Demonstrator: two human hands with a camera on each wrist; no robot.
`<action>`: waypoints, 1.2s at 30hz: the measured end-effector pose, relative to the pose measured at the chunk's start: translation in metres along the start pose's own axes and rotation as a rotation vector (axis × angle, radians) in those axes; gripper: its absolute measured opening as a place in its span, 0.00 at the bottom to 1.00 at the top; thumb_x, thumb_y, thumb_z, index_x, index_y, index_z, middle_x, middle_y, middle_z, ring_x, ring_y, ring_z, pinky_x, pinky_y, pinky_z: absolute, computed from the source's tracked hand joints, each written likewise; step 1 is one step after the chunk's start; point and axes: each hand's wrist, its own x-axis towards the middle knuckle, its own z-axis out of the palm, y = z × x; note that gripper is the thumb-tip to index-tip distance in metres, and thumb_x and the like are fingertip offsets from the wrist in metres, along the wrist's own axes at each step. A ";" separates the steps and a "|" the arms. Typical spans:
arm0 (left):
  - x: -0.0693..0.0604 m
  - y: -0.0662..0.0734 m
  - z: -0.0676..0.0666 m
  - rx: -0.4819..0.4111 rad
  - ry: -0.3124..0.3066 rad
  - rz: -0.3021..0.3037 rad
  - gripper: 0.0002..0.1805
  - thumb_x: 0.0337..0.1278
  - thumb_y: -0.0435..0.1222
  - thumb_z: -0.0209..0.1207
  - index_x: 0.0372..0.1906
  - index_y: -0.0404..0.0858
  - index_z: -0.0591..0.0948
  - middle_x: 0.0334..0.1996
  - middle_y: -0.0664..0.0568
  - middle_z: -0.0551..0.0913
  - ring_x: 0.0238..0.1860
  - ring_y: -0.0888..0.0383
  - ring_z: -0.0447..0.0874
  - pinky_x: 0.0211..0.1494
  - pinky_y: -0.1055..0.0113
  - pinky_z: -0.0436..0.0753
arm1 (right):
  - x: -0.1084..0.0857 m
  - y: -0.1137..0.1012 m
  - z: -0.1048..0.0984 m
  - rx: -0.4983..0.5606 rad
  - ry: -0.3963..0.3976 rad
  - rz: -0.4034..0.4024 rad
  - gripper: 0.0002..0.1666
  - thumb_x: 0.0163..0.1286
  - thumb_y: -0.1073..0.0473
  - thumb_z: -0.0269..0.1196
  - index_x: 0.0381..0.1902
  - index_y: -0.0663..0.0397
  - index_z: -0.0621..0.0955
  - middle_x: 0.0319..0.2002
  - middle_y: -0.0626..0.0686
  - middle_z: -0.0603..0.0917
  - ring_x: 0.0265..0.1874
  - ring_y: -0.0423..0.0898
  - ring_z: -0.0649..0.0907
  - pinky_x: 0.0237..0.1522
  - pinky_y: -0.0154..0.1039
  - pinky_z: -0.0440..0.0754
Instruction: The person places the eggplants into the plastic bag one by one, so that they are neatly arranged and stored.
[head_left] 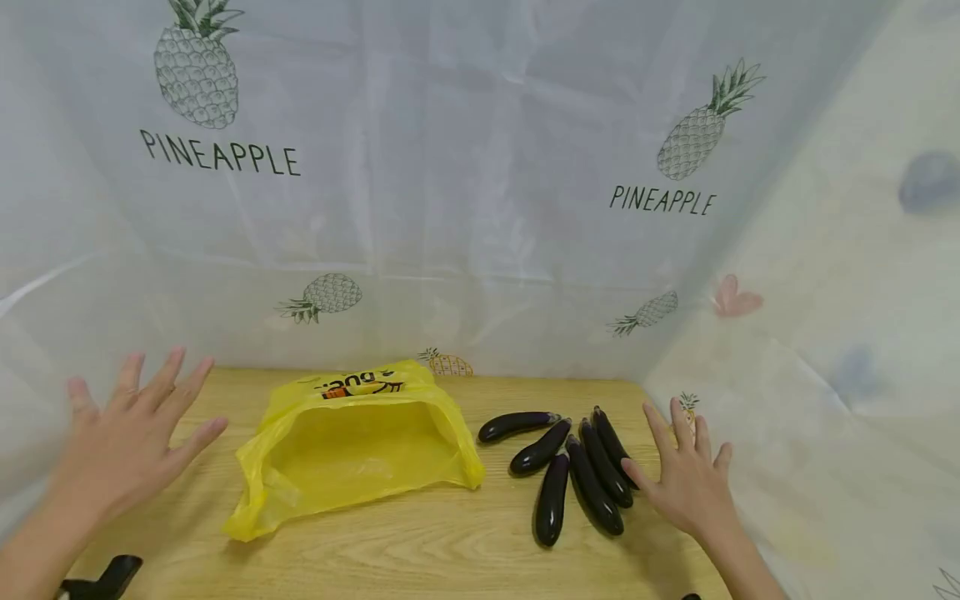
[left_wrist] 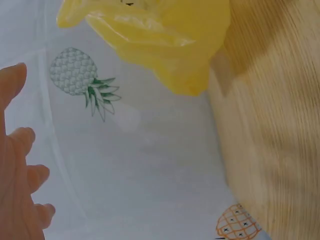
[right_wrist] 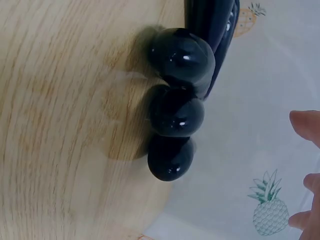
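Observation:
In the head view, my left hand (head_left: 135, 437) hovers at the left with its fingers spread, holding nothing. Nearest to it is a yellow plastic bag (head_left: 367, 450) lying on the table, its mouth gaping toward me and dark print on its upper side. My right hand (head_left: 688, 483), also spread and holding nothing, is raised just right of several glossy dark eggplants (head_left: 594, 487). They lie loosely grouped, stems mostly pointing away from me. The right wrist view shows rounded eggplant ends (right_wrist: 177, 112) close up; the left wrist view shows part of the bag (left_wrist: 170, 40).
The wooden table (head_left: 390, 554) meets a pale pineapple-print sheet (head_left: 465, 183) behind it, and similar sheeting (head_left: 847, 350) closes in the right side. A black object (head_left: 105, 579) shows at the lower left edge, under my left forearm.

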 end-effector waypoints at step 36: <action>0.009 0.047 0.011 -0.419 0.010 0.131 0.51 0.74 0.50 0.65 0.89 0.56 0.46 0.86 0.42 0.51 0.72 0.20 0.64 0.52 0.14 0.68 | 0.019 0.003 0.021 0.289 -0.048 -0.015 0.53 0.73 0.42 0.69 0.86 0.51 0.58 0.80 0.75 0.56 0.72 0.86 0.58 0.59 0.88 0.61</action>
